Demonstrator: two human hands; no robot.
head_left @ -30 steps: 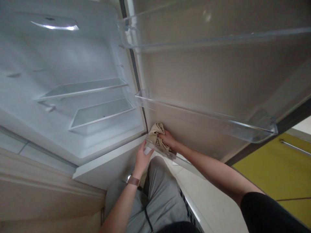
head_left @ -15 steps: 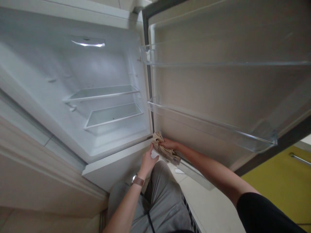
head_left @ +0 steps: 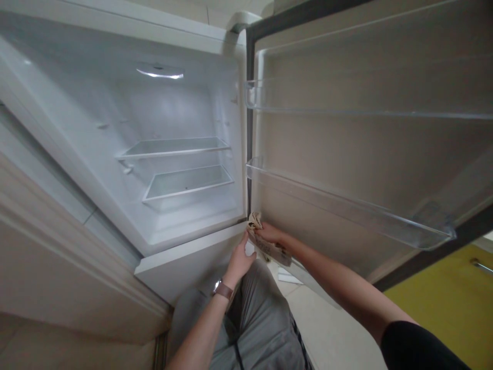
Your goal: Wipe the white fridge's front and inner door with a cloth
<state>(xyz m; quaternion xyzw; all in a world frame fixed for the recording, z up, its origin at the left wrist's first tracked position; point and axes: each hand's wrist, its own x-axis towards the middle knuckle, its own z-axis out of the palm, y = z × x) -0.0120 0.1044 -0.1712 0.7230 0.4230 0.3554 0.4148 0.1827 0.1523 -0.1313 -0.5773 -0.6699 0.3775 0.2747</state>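
Observation:
My right hand [head_left: 270,235] grips a crumpled beige cloth [head_left: 278,254] with dark printing. It presses the cloth at the low hinge-side corner of the open fridge door [head_left: 346,154]. Just left of it, my left hand [head_left: 241,258] has thumb and fingers apart, its fingertips beside the cloth's edge by the hinge; whether they touch it I cannot tell. A watch [head_left: 222,289] is on my left wrist. To the left stands the lit fridge compartment [head_left: 173,110], with an upper glass shelf [head_left: 175,147] and a lower glass shelf [head_left: 188,182].
Clear plastic door racks, an upper [head_left: 331,111] and a lower one [head_left: 346,208], jut from the door above my right arm. My knees in grey trousers [head_left: 265,318] are below the door. A yellow cabinet [head_left: 442,293] stands at right; a pale wooden frame runs along the left.
The view has shifted, so the fridge and door appear farther right. My right hand stays on the cloth at the door's lower corner, and my left hand remains close beside it.

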